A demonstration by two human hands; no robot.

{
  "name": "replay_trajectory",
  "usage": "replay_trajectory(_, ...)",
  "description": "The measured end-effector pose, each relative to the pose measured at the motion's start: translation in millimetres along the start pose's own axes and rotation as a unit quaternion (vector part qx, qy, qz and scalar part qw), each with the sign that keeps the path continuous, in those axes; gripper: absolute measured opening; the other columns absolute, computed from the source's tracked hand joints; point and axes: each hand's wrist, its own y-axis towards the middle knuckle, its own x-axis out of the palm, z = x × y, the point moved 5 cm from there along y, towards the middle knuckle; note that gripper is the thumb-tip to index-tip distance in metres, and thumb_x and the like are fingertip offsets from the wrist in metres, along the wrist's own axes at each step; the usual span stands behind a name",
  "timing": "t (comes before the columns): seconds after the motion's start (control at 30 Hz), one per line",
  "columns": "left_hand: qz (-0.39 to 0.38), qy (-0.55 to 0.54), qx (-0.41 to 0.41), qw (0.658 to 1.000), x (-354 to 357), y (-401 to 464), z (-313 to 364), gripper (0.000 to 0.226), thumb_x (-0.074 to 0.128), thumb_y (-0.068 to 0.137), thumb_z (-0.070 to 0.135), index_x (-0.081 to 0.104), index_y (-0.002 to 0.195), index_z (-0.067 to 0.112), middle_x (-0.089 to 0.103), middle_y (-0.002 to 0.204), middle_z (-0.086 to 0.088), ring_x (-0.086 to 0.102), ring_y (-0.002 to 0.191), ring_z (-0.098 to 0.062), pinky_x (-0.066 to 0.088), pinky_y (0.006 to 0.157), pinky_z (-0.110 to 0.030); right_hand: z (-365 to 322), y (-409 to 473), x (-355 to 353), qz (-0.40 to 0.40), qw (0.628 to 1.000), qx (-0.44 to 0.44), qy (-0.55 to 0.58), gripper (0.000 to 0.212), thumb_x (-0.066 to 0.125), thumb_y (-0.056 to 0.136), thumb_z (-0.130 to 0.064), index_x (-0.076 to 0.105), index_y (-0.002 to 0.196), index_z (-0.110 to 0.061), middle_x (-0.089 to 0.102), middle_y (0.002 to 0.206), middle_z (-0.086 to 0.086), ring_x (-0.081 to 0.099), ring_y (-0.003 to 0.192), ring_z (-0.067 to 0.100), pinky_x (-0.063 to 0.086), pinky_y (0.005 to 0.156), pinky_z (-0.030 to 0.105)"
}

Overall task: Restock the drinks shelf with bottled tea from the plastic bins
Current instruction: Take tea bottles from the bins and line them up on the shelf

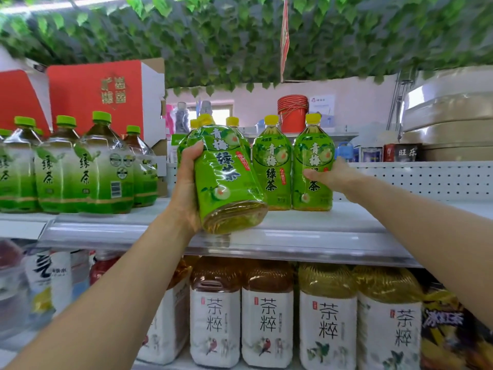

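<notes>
The step in hand looks like the placing of one more bottle in the front row of the drinks shelf [306,228]. The left hand [186,188] grips a yellow-capped plum green tea bottle [226,182], thumb and fingers wrapped round its left side; the bottle leans back, its base just over the front edge of the shelf and not yet standing flat. The right hand [330,176] is at the rightmost standing bottle [313,164], fingers against its right side over the label; whether they curl round it or only press and steady it is hard to tell, since the fingertips run into the glare on the wrap. Between the two stands a middle bottle [272,166], upright, with more yellow caps behind the held one. To the left stand green-capped tea bottles [101,166]; on the shelf below stand white-labelled tea bottles [268,311]. The plastic bins are not in view. The next move calls for tipping the held bottle upright, sliding it back beside the middle one, label forward, without knocking its neighbours.
</notes>
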Motion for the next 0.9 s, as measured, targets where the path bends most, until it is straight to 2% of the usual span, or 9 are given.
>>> replay_trajectory(0.07, 0.005, 0.007, -0.01, 1.0, 1.1, -2.2, -0.4, 0.057, 0.045, 0.091, 0.056, 0.071, 0.121, 0.014, 0.069, 0.121, -0.016, 0.069, 0.105, -0.034, 0.056, 0.093, -0.055, -25.9, -23.8, -8.6, 0.165, 0.981, -0.071, -0.075, 0.079, 0.072, 0.085, -0.04, 0.029, 0.144, -0.008, 0.044, 0.138, 0.013, 0.039, 0.132, 0.032, 0.034, 0.111, 0.046)
replay_trajectory(0.13, 0.014, 0.022, -0.021, 0.999, 3.4, -5.4, 0.2, 0.055, 0.043, 0.094, 0.055, 0.078, 0.109, 0.016, 0.073, 0.113, -0.014, 0.072, 0.099, -0.032, 0.06, 0.083, -0.05, -64.6, -62.2, 2.1, 0.193, 0.962, -0.186, -0.052, 0.079, 0.067, 0.085, -0.049, 0.03, 0.145, -0.012, 0.048, 0.134, 0.008, 0.046, 0.124, 0.025, 0.039, 0.104, 0.043)
replay_trajectory(0.27, 0.009, 0.029, -0.031, 0.999, 9.9, -14.8, 4.0, 0.055, 0.042, 0.097, 0.052, 0.079, 0.104, 0.013, 0.075, 0.107, -0.015, 0.074, 0.093, -0.03, 0.061, 0.079, -0.044, -112.1, -132.7, 61.9, -0.11, 0.982, -0.149, 0.026, 0.093, 0.064, 0.059, -0.084, 0.055, 0.127, -0.02, 0.068, 0.109, -0.008, 0.066, 0.095, 0.009, 0.051, 0.089, 0.034)
replay_trajectory(0.33, 0.006, 0.05, -0.029, 0.998, 12.4, -21.7, 9.2, 0.05, 0.049, 0.093, 0.048, 0.072, 0.118, 0.01, 0.072, 0.113, -0.017, 0.071, 0.097, -0.032, 0.06, 0.087, -0.05, -118.8, -151.4, 85.0, -0.214, 0.969, -0.119, 0.029, 0.07, 0.077, 0.067, -0.065, 0.065, 0.117, -0.017, 0.075, 0.105, -0.002, 0.071, 0.097, 0.017, 0.052, 0.095, 0.041)
replay_trajectory(0.43, 0.02, 0.106, -0.02, 0.994, 8.9, -34.1, 24.4, 0.068, 0.068, 0.08, 0.039, 0.055, 0.137, 0.003, 0.063, 0.131, -0.025, 0.064, 0.112, -0.039, 0.049, 0.102, -0.059, -124.8, -163.1, 98.9, -0.228, 0.963, -0.091, 0.114, 0.049, 0.083, 0.075, -0.025, 0.066, 0.116, -0.006, 0.073, 0.107, 0.016, 0.071, 0.1, 0.033, 0.054, 0.095, 0.05)
replay_trajectory(0.5, 0.015, 0.146, -0.009, 0.989, 4.3, -40.3, 39.5, 0.085, 0.073, 0.069, 0.042, 0.052, 0.141, 0.003, 0.059, 0.136, -0.027, 0.059, 0.121, -0.045, 0.046, 0.104, -0.061, -130.0, -168.6, 109.3, -0.228, 0.954, -0.101, 0.163, 0.046, 0.084, 0.074, -0.015, 0.066, 0.116, -0.006, 0.073, 0.107, 0.017, 0.072, 0.097, 0.034, 0.056, 0.089, 0.051)
replay_trajectory(0.7, 0.016, 0.319, 0.027, 0.947, -20.6, -40.5, 104.4, 0.055, 0.066, 0.089, 0.047, 0.058, 0.133, 0.015, 0.074, 0.118, -0.007, 0.072, 0.107, -0.025, 0.059, 0.088, -0.041, -160.0, -162.1, 150.5, -0.096, 0.958, -0.114, 0.245, 0.069, 0.094, 0.054, -0.024, 0.063, 0.115, -0.018, 0.077, 0.095, 0.001, 0.075, 0.086, 0.021, 0.061, 0.073, 0.038)
replay_trajectory(0.77, 0.044, 0.385, 0.042, 0.921, -34.7, -42.7, 119.4, 0.048, 0.059, 0.094, 0.054, 0.057, 0.132, 0.024, 0.075, 0.11, 0.012, 0.073, 0.098, -0.007, 0.056, 0.082, -0.03, -166.5, -152.0, 165.3, -0.017, 0.966, -0.1, 0.237, 0.093, 0.096, 0.042, -0.036, 0.053, 0.122, -0.02, 0.073, 0.103, 0.0, 0.072, 0.094, 0.02, 0.059, 0.082, 0.039)
replay_trajectory(0.9, 0.051, 0.438, 0.036, 0.897, -68.6, -54.8, 127.2, 0.051, 0.038, 0.099, 0.064, 0.049, 0.142, 0.039, 0.056, 0.14, 0.023, 0.051, 0.13, -0.004, 0.039, 0.109, -0.041, -169.3, -129.0, 194.3, 0.059, 0.968, -0.085, 0.23, 0.106, 0.097, 0.047, -0.039, 0.034, 0.131, -0.02, 0.058, 0.112, -0.006, 0.057, 0.11, 0.017, 0.047, 0.101, 0.041)
